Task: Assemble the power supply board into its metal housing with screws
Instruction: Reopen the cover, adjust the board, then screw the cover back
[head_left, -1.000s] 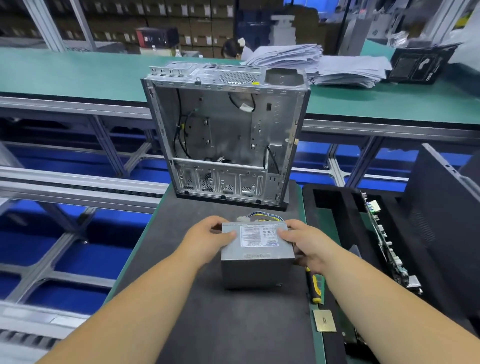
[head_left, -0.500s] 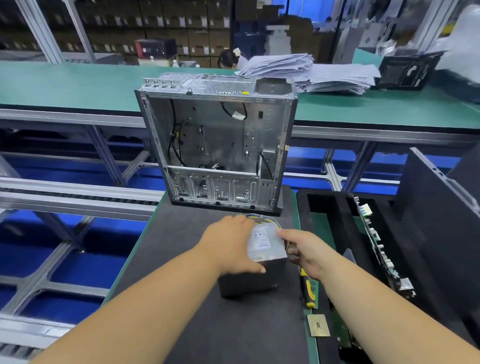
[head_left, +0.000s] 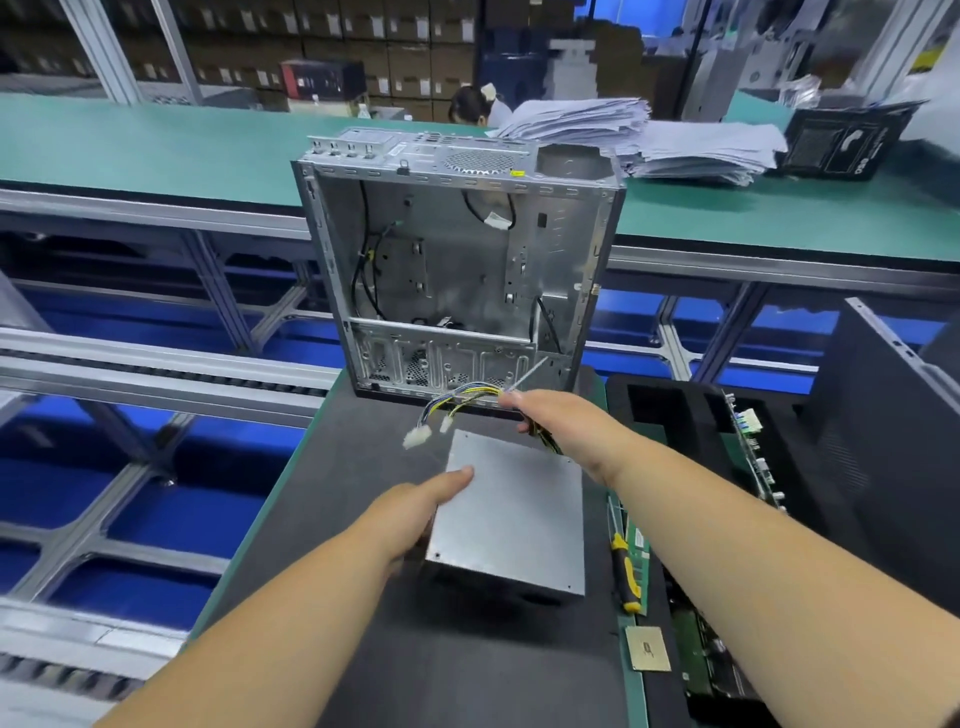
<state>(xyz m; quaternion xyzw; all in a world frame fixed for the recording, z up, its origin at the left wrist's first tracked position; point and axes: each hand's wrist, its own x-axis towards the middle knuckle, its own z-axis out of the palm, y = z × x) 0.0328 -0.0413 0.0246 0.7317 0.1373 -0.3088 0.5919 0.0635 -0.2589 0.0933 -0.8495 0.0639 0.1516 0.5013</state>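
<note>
A dark mat (head_left: 322, 519) covers the green-edged bench, bearing the open metal housing (head_left: 457, 270) upright at its far end and the power supply box (head_left: 514, 514) nearer.

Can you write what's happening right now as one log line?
left hand holds PSU | right hand grips cables | case empty, upright | no screws yet

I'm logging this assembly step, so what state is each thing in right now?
Power supply: lying on the dark mat, plain metal face up, outside the housing.
Cable bundle: lifted off the mat, white connectors dangling.
Metal housing: upright, open side facing the person, bay unfilled.
Left hand: grips the supply's left edge.
Right hand: holds the cables.
Screwdriver: lying untouched right of the supply.
</note>
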